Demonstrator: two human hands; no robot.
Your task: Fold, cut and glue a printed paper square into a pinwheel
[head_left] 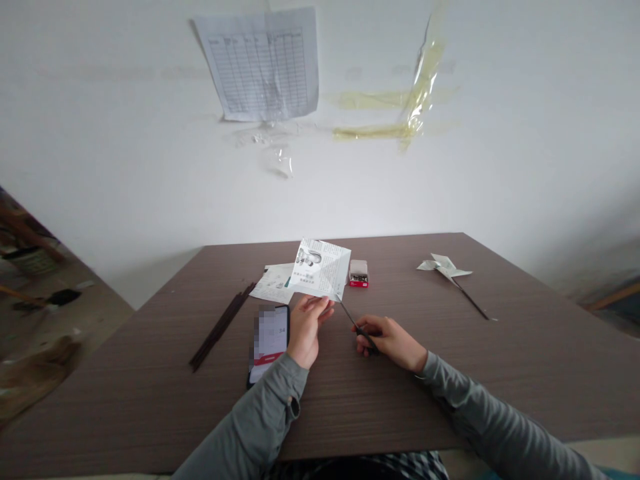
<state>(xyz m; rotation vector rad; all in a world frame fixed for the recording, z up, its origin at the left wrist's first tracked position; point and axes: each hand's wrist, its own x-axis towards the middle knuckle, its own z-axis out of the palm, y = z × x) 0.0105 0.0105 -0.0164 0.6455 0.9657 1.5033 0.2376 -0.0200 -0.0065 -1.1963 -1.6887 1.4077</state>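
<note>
A square sheet of printed paper [320, 267] is held up above the table by my left hand [307, 328], its lower edge pinched between thumb and fingers. My right hand [387, 339] is closed round the black handles of a pair of scissors [369, 339]. Their blades reach up and left to the sheet's lower right corner; whether they are cutting into it I cannot tell. Under and behind the held sheet lies more printed paper [270, 283]. A phone [270, 337] with a lit screen rests beside my left hand.
A small red open box [359, 274] with small contents stands beyond the scissors. Thin dark sticks [223, 327] lie in a bundle at the left. On the right is a paper pinwheel [444, 267] on a dark stick. The brown table [500, 373] meets a white wall.
</note>
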